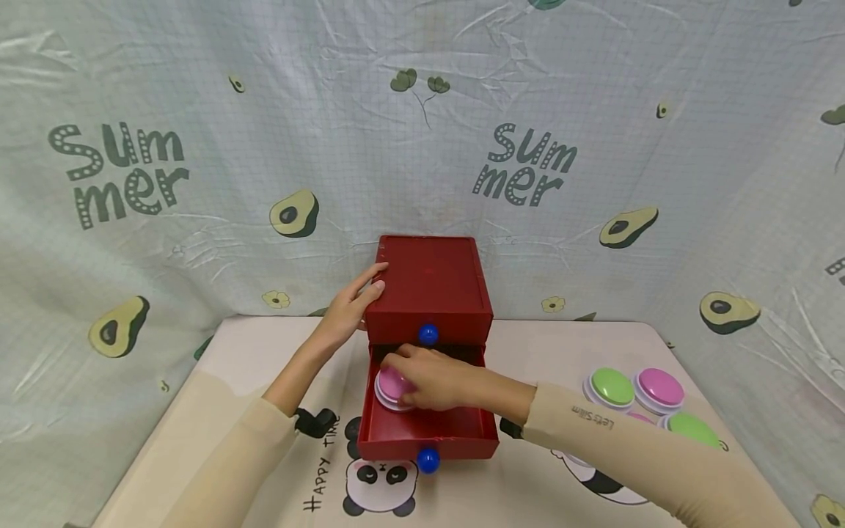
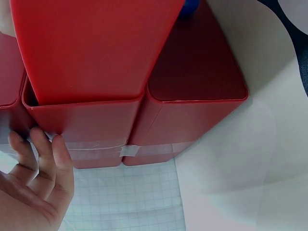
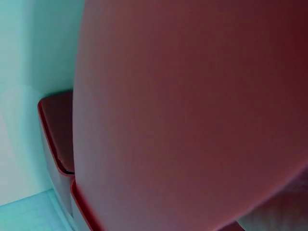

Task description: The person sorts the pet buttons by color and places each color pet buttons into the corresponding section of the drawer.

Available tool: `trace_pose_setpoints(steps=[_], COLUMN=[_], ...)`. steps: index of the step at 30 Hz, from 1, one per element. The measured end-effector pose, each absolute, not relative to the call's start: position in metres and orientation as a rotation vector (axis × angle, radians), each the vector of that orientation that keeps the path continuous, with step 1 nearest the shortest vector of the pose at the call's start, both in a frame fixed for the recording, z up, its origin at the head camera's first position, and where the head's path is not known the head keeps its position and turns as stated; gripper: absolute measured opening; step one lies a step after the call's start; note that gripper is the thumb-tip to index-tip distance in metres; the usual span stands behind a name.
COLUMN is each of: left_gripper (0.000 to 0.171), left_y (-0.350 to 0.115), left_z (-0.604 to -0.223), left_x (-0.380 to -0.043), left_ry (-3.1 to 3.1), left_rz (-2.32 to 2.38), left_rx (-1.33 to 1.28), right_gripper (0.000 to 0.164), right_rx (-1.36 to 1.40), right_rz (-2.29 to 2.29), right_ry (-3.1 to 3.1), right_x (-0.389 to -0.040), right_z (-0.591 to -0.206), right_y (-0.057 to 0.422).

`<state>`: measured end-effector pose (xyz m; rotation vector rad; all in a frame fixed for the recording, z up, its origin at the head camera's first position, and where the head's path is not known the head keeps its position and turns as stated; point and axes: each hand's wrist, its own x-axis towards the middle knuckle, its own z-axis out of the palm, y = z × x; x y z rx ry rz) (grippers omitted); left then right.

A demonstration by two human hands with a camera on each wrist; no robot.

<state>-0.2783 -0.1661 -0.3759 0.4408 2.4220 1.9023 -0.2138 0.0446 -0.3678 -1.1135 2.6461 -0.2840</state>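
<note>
A red drawer cabinet (image 1: 429,275) with blue knobs stands against the back cloth, one lower drawer (image 1: 455,427) pulled out. Inside that drawer, toward its left side, my right hand (image 1: 432,378) grips a round pink-topped push button (image 1: 392,387) with a white base. My left hand (image 1: 343,315) lies along the cabinet's left side, fingers extended at its upper edge. In the left wrist view, the fingertips of the left hand (image 2: 41,175) touch the red side wall (image 2: 82,122). The drawer's red wall (image 3: 183,110) fills most of the right wrist view, hiding the right hand there.
On the table's right side sit more round buttons, green (image 1: 612,386) and pink (image 1: 661,386), some partly hidden by my right sleeve (image 1: 594,433). A blue knob (image 1: 428,460) sticks out from the drawer front. Clear tape (image 2: 130,150) runs across the cabinet's side.
</note>
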Motion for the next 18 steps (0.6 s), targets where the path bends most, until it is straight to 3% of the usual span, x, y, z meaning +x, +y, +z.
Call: trace_pose_setpoints(steps=[18], left_gripper=[0.052], left_y=[-0.1658], left_z=[-0.3755], left_x=[-0.2774], left_ry=[2.416], left_rz=[1.915], left_rx=[0.427], right_gripper=[0.054], right_rx=[-1.144], right_rz=[-0.436], right_ry=[2.741], right_x=[-0.2101], right_z=[-0.3741], right_y=[0.0536])
